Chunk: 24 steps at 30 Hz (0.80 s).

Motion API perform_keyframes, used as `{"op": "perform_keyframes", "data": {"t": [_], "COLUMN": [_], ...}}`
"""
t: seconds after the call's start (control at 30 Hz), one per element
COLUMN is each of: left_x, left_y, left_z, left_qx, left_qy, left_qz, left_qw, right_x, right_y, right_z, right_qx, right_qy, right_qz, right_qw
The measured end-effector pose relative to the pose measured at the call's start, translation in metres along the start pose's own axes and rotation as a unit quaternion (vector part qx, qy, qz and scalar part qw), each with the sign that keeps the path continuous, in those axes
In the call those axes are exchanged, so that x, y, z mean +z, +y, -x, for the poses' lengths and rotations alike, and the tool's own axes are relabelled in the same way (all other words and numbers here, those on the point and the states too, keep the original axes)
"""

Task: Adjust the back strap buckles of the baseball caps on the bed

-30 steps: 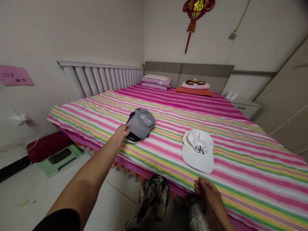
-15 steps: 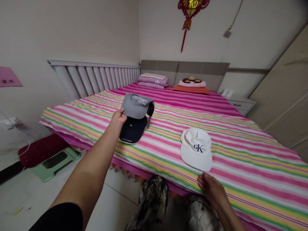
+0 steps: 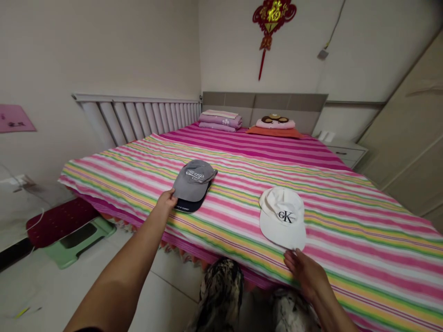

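Note:
My left hand (image 3: 167, 201) pinches the brim of a grey baseball cap (image 3: 191, 188) with white lettering on its front. That cap rests over a dark navy cap (image 3: 189, 206), of which only the brim and a strip at the side show. To the right lies a white baseball cap (image 3: 281, 230) with black "CK" letters, its brim toward me and its crown partly sunken. My right hand (image 3: 306, 272) is at the front edge of this brim, fingertips closed on the edge. All the caps are on a striped bedsheet (image 3: 228, 230).
Folded purple bedding (image 3: 220, 121) and a pink folded item (image 3: 275, 123) on an orange pad lie by the headboard (image 3: 235, 102). A white rail (image 3: 138, 115) runs along the left. A green stool (image 3: 79, 240) stands on the floor; a nightstand (image 3: 349, 153) is at right.
My left hand has lowered the grey cap from a raised, tilted position onto the navy cap, covering most of it. My right hand has shifted slightly against the white cap's brim.

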<state>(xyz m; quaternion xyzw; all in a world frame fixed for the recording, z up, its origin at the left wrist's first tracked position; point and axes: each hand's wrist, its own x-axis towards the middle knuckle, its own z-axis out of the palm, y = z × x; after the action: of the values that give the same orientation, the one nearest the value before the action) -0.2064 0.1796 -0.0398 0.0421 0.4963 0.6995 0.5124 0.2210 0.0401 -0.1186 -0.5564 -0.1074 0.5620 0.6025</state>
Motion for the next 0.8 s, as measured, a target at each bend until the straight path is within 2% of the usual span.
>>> {"op": "perform_keyframes", "data": {"t": [0.1, 0.3, 0.43, 0.5, 0.57, 0.63, 0.73, 0.77, 0.8], "left_x": [-0.01, -0.017, -0.022, -0.024, -0.023, -0.017, 0.001, 0.01, 0.019], "left_y": [-0.008, -0.007, -0.008, -0.019, -0.041, -0.072, -0.116, -0.125, -0.131], "left_z": [0.0, 0.002, 0.016, 0.033, 0.055, 0.081, 0.115, 0.124, 0.13], "left_qx": [0.0, 0.041, 0.108, 0.146, 0.153, 0.107, -0.036, -0.136, -0.184], "left_qy": [0.031, 0.091, 0.094, 0.073, 0.019, -0.071, -0.226, -0.319, -0.369], "left_qz": [-0.021, -0.086, -0.109, -0.109, -0.118, -0.149, -0.193, -0.181, -0.146], "left_qw": [0.999, 0.991, 0.984, 0.98, 0.981, 0.98, 0.954, 0.92, 0.9], "right_x": [0.004, 0.015, 0.021, 0.021, 0.021, 0.019, 0.017, 0.015, 0.013], "right_y": [-0.005, -0.02, -0.03, -0.031, -0.03, -0.026, -0.014, -0.009, -0.004], "right_z": [-0.008, -0.025, -0.027, -0.024, -0.017, -0.007, 0.013, 0.021, 0.028], "right_qx": [0.023, 0.044, 0.038, 0.029, 0.022, 0.02, 0.018, 0.012, 0.005], "right_qy": [-0.002, -0.014, -0.045, -0.069, -0.094, -0.117, -0.15, -0.163, -0.177], "right_qz": [-0.021, -0.063, -0.095, -0.099, -0.094, -0.084, -0.073, -0.073, -0.073], "right_qw": [1.0, 0.997, 0.994, 0.992, 0.991, 0.989, 0.986, 0.984, 0.981]}}
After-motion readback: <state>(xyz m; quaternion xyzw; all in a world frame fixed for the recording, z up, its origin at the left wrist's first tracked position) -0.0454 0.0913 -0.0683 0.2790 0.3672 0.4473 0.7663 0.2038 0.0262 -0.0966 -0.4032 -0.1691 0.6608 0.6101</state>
